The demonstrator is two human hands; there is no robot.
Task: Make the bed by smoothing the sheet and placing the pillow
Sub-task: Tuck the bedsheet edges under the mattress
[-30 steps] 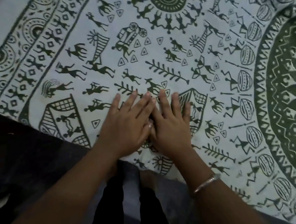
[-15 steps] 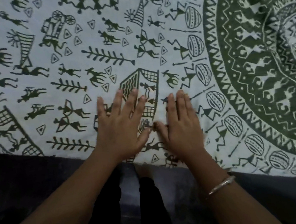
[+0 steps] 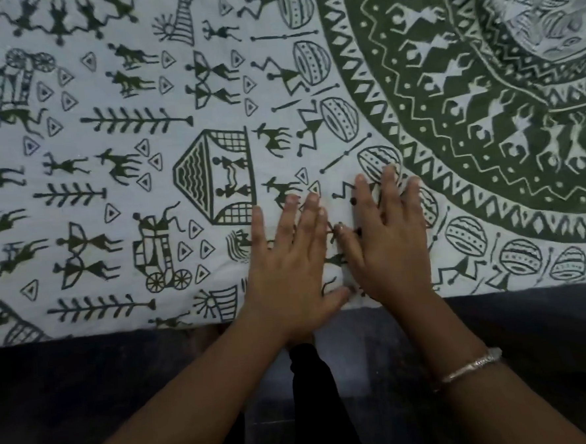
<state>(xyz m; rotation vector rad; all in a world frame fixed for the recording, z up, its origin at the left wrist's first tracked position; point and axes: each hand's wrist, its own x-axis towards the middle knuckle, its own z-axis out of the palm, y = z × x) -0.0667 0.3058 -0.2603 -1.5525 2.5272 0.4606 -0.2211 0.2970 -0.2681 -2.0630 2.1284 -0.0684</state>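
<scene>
Since half a second ago both hands have slid toward the right of the frame across the sheet (image 3: 105,96). The printed hut that then lay under the left fingertips now sits clear, to the left of the left hand (image 3: 287,266). The right hand (image 3: 389,246) has reached the egg-shaped drum print at the rim of the big green ring, and that ring now fills more of the upper right. The hands are also closer together, and the right thumb comes in just beside the left forefinger. The sheet runs off the top, left and right edges of the frame, so its full extent is not shown, and the prints under both palms are covered. Whether the thumbs actually touch each other is hard to tell. Below the bed's edge the floor (image 3: 89,388) is dim and shows little detail, with a dark trouser leg (image 3: 312,392) between the forearms. A thin metal bracelet (image 3: 472,368) circles the right wrist. Both hands lie palm down with the fingers (image 3: 313,213) straight and slightly spread, holding nothing and pressed flat on the cloth. The sheet lies directly under them, spreading outward on every side except the lower one, where its hem lies beneath the heels of the hands.
</scene>
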